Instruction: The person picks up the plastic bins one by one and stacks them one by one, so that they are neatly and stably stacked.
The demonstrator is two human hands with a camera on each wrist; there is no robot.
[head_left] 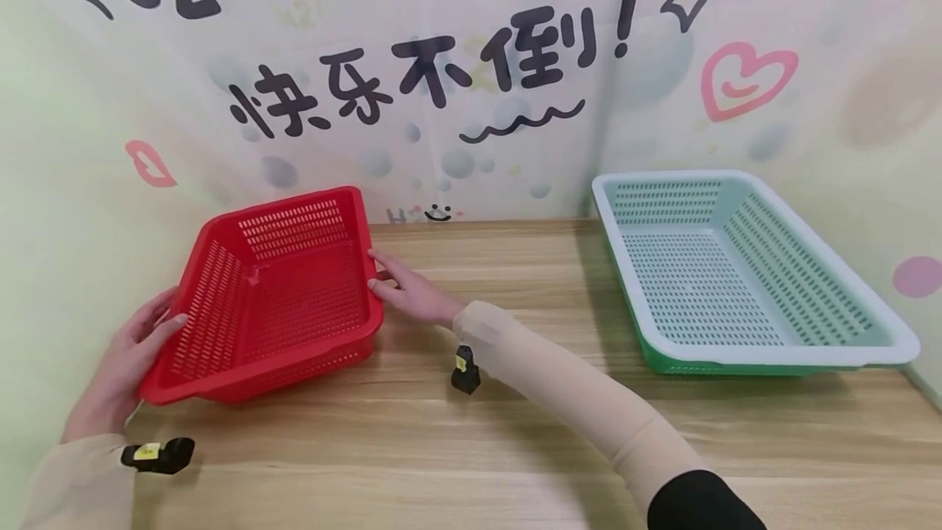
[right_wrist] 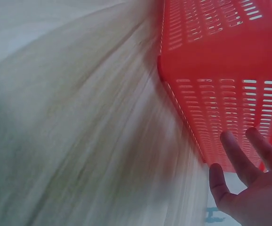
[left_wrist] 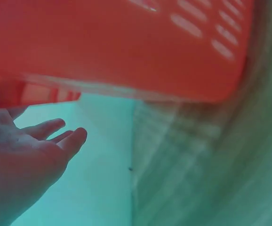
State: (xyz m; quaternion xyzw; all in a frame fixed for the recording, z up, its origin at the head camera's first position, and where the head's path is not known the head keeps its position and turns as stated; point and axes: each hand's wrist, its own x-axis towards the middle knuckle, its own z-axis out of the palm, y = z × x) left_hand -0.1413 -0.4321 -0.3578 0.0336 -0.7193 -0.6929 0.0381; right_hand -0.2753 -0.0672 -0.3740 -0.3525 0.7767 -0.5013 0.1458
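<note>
A red plastic basket (head_left: 302, 293) with slotted walls is at the left of the table, turned at an angle. My left hand (head_left: 125, 358) holds its left rim, the thumb lying over the edge and the other fingers outside and beneath it. On the opposite side, my right hand (head_left: 415, 293) holds the right rim. Seen from the right wrist, fingers (right_wrist: 239, 160) spread along the slotted outer wall of the red basket (right_wrist: 220, 61). In the left wrist view, the left hand (left_wrist: 28, 150) is below the rim of the basket (left_wrist: 126, 47), partly hidden.
A pale green and white slotted basket (head_left: 765, 358) stands at the right on the wooden table (head_left: 471, 448). Behind is a printed cloth (head_left: 441, 154) with dark lettering. Pale cloth walls flank the table on both sides.
</note>
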